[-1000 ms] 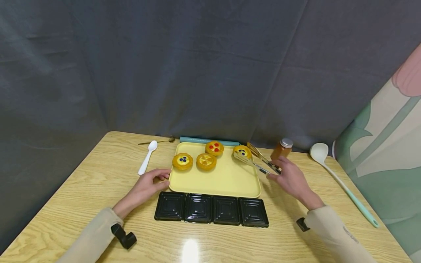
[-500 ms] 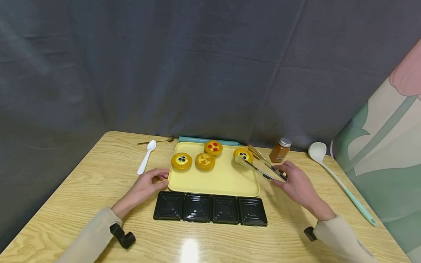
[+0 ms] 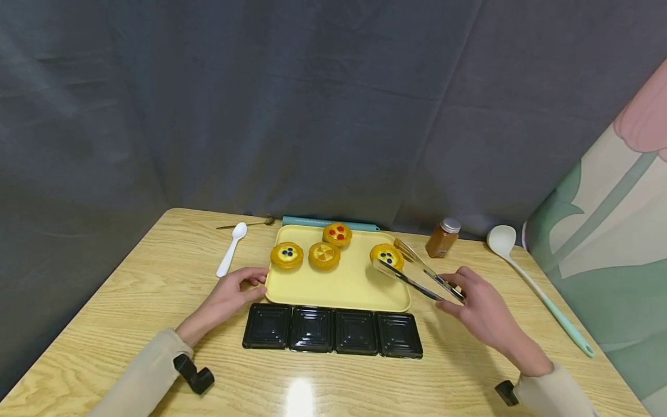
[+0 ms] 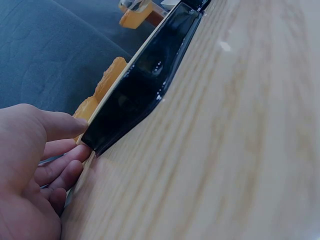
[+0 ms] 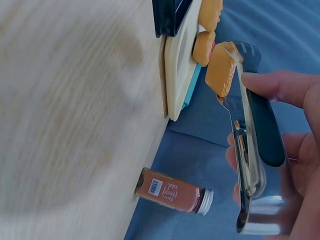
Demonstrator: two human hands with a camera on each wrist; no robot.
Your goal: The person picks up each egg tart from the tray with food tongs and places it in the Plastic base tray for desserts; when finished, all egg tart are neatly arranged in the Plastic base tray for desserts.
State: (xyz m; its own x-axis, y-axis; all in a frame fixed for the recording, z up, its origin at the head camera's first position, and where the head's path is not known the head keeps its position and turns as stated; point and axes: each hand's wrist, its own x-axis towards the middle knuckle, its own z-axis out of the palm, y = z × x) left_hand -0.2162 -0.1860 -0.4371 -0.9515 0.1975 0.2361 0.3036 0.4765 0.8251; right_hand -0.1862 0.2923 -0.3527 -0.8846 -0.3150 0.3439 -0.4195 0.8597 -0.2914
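- Dark curtain (image 3: 312, 104) behind pale wooden worktop (image 3: 114, 301).
- Right grip (image 3: 484, 304) closed round metal tongs (image 5: 266, 132); blue-dotted tart (image 3: 387, 255) pinched between their tips, raised over right end of yellow tray (image 3: 339, 289).
- Left grip (image 3: 231, 293): relaxed fingers touching tray's left edge.
- Tart probably light, firm, perhaps slippery against metal; best held by its sides, mild pressure, top left untouched.

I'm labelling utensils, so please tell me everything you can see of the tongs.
The tongs look like shiny metal: two arms joined at a rounded bend, with dark grips and slotted-looking ends. The right hand holds them with the arms spread and the ends at the far right corner of the yellow tray, on either side of a blueberry tart, which they appear to hold above the tray.
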